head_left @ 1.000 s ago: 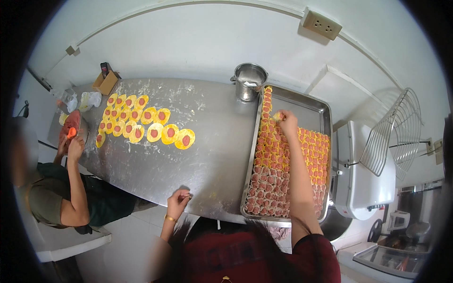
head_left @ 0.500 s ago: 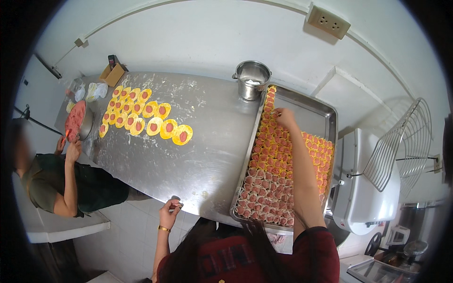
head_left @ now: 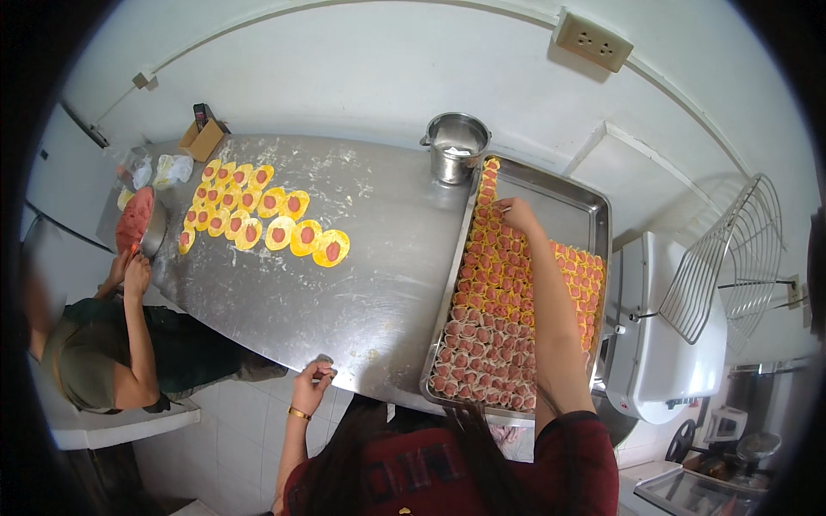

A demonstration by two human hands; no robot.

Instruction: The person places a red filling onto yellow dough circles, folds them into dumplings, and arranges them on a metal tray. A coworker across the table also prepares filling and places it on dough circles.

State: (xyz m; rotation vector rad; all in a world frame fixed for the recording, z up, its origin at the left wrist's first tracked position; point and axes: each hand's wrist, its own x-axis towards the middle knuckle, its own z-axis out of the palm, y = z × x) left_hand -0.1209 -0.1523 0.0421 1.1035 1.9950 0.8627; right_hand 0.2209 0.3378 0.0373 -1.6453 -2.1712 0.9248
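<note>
My right hand (head_left: 518, 215) reaches over a large metal tray (head_left: 594, 202), its fingers pinched down at the upper end of a row of open-topped dumplings (head_left: 495, 258). They seem to close on a dumpling there, mostly covered by the fingers. Packed rows of these meat-filled dumplings cover much of the tray, yellow-wrapped higher up and paler toward me. My left hand (head_left: 311, 384) is at the steel table's (head_left: 387, 301) front edge, fingers curled together. Whatever they may hold is too small to make out.
Yellow wrappers with meat (head_left: 277, 232) lie in rows at the table's left. A metal pot (head_left: 456, 150) stands behind the tray. At the left a co-worker (head_left: 112, 344) works at a bowl of meat filling (head_left: 138, 219). A white machine (head_left: 662, 335) with a wire guard flanks the tray.
The co-worker's hands have moved lower on the filling bowl. My right hand stays at nearly the same spot over the tray. My left hand has hardly moved.
</note>
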